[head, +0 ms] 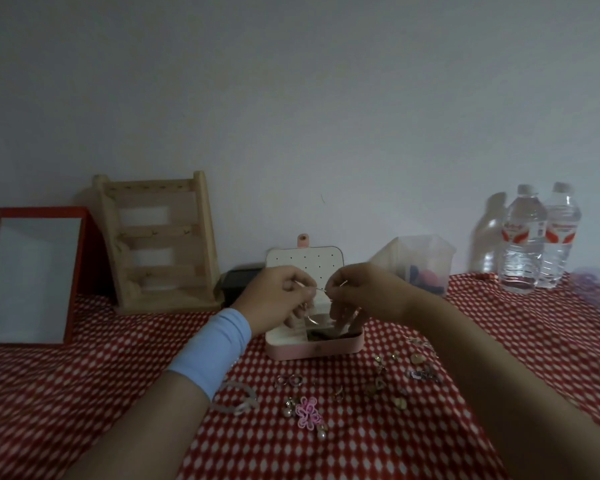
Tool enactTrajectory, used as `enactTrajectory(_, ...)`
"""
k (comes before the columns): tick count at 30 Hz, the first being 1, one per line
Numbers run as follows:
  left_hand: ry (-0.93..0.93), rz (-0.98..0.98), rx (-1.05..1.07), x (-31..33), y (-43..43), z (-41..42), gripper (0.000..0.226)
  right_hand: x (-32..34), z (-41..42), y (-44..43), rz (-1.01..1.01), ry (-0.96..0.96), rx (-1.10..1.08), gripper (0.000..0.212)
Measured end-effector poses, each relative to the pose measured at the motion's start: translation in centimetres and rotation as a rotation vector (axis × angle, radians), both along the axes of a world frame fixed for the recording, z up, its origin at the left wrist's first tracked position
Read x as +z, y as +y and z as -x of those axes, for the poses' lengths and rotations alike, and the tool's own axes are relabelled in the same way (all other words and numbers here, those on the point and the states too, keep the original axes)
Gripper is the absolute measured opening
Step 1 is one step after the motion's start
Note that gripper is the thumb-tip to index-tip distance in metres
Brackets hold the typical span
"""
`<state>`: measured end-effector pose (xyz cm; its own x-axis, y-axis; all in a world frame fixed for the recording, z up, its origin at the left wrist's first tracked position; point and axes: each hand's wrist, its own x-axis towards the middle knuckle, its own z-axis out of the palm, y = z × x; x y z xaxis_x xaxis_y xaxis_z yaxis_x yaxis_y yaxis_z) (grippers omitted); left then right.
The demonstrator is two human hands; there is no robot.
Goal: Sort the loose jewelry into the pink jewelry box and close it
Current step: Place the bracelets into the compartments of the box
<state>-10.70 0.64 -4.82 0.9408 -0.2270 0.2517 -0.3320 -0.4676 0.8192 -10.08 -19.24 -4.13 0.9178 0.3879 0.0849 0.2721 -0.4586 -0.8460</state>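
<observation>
While the left hand and right hand each pinch what looks like a thin chain, it spans side to side above the open pink jewelry box. I'd lower both straight down.

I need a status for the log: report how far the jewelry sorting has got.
Done: the pink jewelry box stands open, some dark pieces already in its front compartment. In hand: the left hand and right hand pinch a thin chain above it. Left: the pink flower piece, rings and gold pieces lie loose on the red cloth, and the lid is not yet shut.
</observation>
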Motion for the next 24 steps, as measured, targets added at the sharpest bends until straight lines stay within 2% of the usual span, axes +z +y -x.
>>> enactTrajectory(3, 0.024, 0.117, 0.03, -0.1, 0.2, -1.0, 0.009, -0.8, -1.1, -0.1, -0.072, -0.064, -0.102, 0.008)
enactTrajectory(7, 0.05, 0.123, 0.02, -1.3, -0.2, -2.6, 0.005, -2.4, -2.8, -0.5, 0.024, -0.177, -0.182, 0.014)
enactTrajectory(9, 0.049, 0.06, 0.027, -2.0, -0.3, -3.6, 0.006, -3.3, -3.4, -0.8, 0.077, -0.237, -0.224, 0.016)
enactTrajectory(11, 0.034, -0.085, 0.053, -2.5, -0.4, -4.4, 0.008, -4.1, -4.0, -1.0, 0.135, -0.277, -0.27, 0.016)
enactTrajectory(15, -0.062, -0.306, 0.122, -3.4, -0.7, -5.1, 0.01, -4.9, -4.5, -1.0, 0.177, -0.284, -0.337, 0.013)
enactTrajectory(21, -0.138, -0.427, 0.071, -4.2, -0.8, -5.0, 0.01, -5.3, -4.6, -0.6, 0.278, -0.275, -0.301, 0.01)
enactTrajectory(24, -0.147, -0.447, 0.083, -4.4, -0.7, -5.2, 0.022, -5.2, -4.7, -0.6, 0.275, -0.261, -0.255, 0.015)
